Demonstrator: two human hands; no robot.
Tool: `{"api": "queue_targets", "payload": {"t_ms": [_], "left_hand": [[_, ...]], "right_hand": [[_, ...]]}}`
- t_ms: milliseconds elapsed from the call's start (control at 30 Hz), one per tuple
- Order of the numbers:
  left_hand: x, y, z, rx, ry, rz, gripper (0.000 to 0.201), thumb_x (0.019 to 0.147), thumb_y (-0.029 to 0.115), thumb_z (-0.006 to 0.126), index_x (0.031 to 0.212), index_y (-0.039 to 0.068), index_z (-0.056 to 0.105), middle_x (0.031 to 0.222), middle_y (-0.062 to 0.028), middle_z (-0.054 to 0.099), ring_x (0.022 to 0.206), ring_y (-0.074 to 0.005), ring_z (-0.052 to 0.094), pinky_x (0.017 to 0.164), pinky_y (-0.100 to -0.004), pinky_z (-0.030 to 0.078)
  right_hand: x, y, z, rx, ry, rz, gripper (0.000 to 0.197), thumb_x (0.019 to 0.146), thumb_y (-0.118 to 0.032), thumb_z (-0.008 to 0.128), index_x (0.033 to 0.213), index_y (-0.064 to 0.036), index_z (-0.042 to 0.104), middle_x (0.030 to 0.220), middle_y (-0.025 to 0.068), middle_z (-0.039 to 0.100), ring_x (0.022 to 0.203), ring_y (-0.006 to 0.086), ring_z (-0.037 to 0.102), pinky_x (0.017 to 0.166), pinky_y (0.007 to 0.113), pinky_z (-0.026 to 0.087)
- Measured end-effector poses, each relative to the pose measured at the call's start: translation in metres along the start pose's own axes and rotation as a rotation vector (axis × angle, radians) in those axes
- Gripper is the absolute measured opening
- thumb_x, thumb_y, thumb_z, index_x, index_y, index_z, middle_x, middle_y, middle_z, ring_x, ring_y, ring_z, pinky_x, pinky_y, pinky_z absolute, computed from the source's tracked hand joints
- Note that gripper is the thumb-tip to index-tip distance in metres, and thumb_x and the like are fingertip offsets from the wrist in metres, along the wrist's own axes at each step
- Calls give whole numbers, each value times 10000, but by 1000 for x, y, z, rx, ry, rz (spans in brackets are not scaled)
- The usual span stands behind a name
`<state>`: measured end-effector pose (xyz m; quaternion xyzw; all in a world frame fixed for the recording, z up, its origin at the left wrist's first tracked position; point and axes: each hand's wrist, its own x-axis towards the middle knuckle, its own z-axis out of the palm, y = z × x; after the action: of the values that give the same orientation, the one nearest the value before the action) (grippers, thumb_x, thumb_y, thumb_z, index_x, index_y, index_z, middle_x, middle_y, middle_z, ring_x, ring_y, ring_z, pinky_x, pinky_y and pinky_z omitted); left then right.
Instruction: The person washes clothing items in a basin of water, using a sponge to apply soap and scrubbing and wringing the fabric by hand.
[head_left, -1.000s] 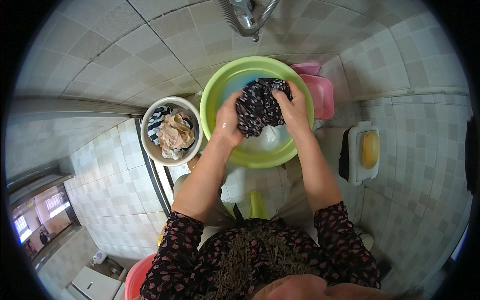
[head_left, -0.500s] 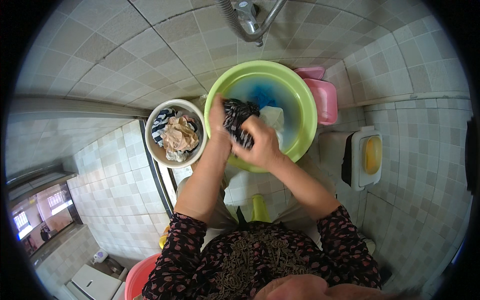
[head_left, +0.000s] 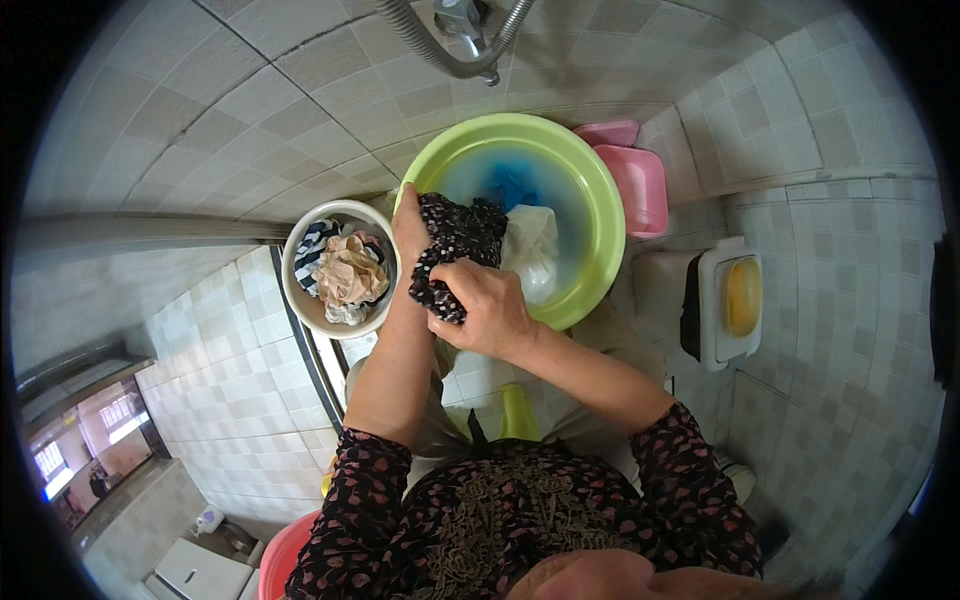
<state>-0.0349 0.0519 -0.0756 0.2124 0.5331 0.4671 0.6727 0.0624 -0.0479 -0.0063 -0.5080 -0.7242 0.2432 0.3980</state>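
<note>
A wet black cloth with a small white pattern [head_left: 462, 228] is bunched between my two hands above the left side of a large green basin [head_left: 611, 255]. My right hand [head_left: 490, 305] is closed round its near end. My left hand [head_left: 410, 232] grips it from the left, with most of its fingers hidden behind the fabric. Cloudy bluish water fills the basin. In it lie a blue cloth [head_left: 512, 187] and a white item [head_left: 530, 255], partly above the surface.
Left of the basin stands a whitish bucket [head_left: 292, 290] heaped with beige and striped clothes [head_left: 350, 272]. Pink basins [head_left: 640, 190] and a lidded white bin [head_left: 725, 305] are on the right. A grey hose [head_left: 440, 58] hangs from a wall tap.
The black cloth has spread out more between my hands. My right hand has moved slightly left and nearer to me. The whole view has shifted a little.
</note>
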Motion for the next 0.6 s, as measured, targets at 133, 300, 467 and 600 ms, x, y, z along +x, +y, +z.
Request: {"api": "queue_targets", "payload": {"t_ms": [133, 300, 467, 600], "left_hand": [[-45, -8, 43, -226, -37, -322, 284, 956, 268, 435, 984, 45, 609, 884, -70, 639, 766, -174, 611, 695, -350, 495], [-52, -5, 59, -188, -170, -274, 259, 935, 279, 500, 1010, 55, 606, 855, -43, 640, 722, -169, 622, 648, -319, 517], [-30, -24, 49, 193, -22, 65, 250, 936, 271, 523, 989, 43, 612, 943, -57, 620, 874, -126, 568, 782, -296, 466], [-33, -17, 55, -40, 23, -291, 395, 935, 350, 501, 1262, 132, 471, 1182, -90, 562, 1138, -226, 518, 919, -390, 448]], "right_hand": [[24, 55, -13, -164, 268, 289, 266, 722, -254, 656, 918, -94, 574, 770, 125, 637, 675, 340, 636, 605, 426, 510], [43, 84, -53, 286, 513, 438, 285, 779, -175, 629, 1002, 2, 610, 805, 106, 656, 721, 231, 645, 656, 345, 500], [47, 87, -80, 1328, 616, 712, 201, 804, -152, 592, 957, -22, 607, 868, 58, 631, 781, 180, 627, 723, 325, 516], [46, 76, -84, 1431, 635, 681, 180, 801, -168, 587, 930, -47, 620, 869, 87, 646, 798, 209, 637, 733, 357, 529]]}}
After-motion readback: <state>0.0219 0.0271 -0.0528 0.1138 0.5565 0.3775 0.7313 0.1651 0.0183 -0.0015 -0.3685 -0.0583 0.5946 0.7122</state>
